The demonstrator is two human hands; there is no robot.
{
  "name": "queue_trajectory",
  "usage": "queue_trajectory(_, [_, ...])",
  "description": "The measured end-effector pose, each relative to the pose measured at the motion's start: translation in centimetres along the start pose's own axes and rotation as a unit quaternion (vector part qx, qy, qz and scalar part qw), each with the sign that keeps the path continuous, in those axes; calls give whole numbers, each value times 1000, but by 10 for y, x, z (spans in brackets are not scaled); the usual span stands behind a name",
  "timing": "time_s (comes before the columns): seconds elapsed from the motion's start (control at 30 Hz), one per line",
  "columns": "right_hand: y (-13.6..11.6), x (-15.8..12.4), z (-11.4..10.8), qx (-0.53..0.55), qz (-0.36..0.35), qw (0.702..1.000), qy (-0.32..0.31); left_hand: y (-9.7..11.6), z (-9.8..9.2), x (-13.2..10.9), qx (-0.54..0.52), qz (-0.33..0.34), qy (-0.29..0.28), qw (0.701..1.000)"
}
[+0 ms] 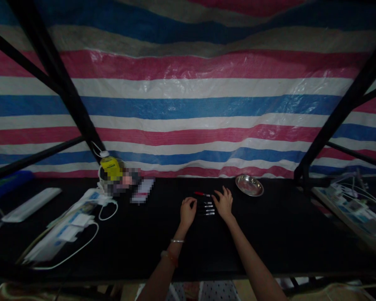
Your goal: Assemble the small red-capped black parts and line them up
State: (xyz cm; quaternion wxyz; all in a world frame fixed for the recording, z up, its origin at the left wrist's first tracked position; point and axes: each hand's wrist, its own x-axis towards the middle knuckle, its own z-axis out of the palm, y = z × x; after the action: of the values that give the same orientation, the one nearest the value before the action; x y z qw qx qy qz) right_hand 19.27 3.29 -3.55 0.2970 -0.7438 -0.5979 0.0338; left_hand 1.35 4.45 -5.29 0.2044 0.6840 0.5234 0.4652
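Several dark pens with silvery ends [208, 210] lie side by side in a short row on the black tabletop [203, 246]. Just beyond them is a red pen [201, 193], set at a slight angle. My left hand [187, 212] is at the left ends of the row, thumb and forefinger curled together in a ring; what lies between the tips is too dark to make out. On the other side, my right hand [224, 203] has its fingers apart, its thumb close to the right end of the upper pens. It holds nothing visible.
A round metal dish [250, 185] stands at the back right. Leftward are a yellow-labelled bottle [111, 166], a pale flat item [143, 190], and a power strip [72, 230] with white cables. Clutter and wires [360, 209] occupy the far right. Striped sheeting [194, 108] hangs behind.
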Motion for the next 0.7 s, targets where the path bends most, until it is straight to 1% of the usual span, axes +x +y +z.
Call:
queue_trajectory(0.1, [-8, 11, -2, 14, -38, 998, -54, 0, 0, 0, -5, -2, 0, 1000])
queue_trajectory(0.17, [-11, 17, -2, 31, -46, 996, -76, 0, 0, 0, -9, -3, -1, 1000])
queue_trajectory(0.2, [-12, 20, -2, 47, -46, 995, -76, -1, -1, 0, -13, -3, -1, 1000])
queue_trajectory(0.27, [-13, 22, -2, 106, -42, 992, -52, -1, -1, 0, -34, -8, 5, 999])
queue_trajectory(0.33, [-14, 22, -2, 220, -29, 975, -17, -2, -2, 0, -66, -26, 23, 997])
queue_trajectory(0.37, [-14, 21, -2, 295, -13, 955, -5, -2, -2, 0, -81, -38, 35, 995])
queue_trajectory(0.4, [-15, 19, -2, 376, 10, 927, -1, -3, -3, 1, -94, -52, 47, 993])
queue_trajectory(0.43, [-16, 16, -3, 458, 40, 888, -5, -3, -3, 1, -105, -65, 59, 991])
queue_trajectory(0.5, [-17, 10, -3, 600, 106, 792, -29, -3, -3, 1, -122, -87, 73, 986])
queue_trajectory(0.53, [-17, 7, -3, 654, 134, 744, -44, -2, -4, 1, -129, -94, 75, 984])
queue_trajectory(0.57, [-17, 4, -3, 693, 155, 702, -59, -2, -4, 0, -135, -99, 74, 983])
queue_trajectory(0.6, [-17, 2, -3, 719, 170, 670, -73, -1, -4, 0, -139, -102, 71, 982])
queue_trajectory(0.63, [-16, 0, -3, 735, 181, 647, -87, 0, -4, 0, -143, -105, 68, 982])
queue_trajectory(0.7, [-16, -2, -4, 750, 194, 623, -109, 2, -5, 0, -153, -111, 62, 980])
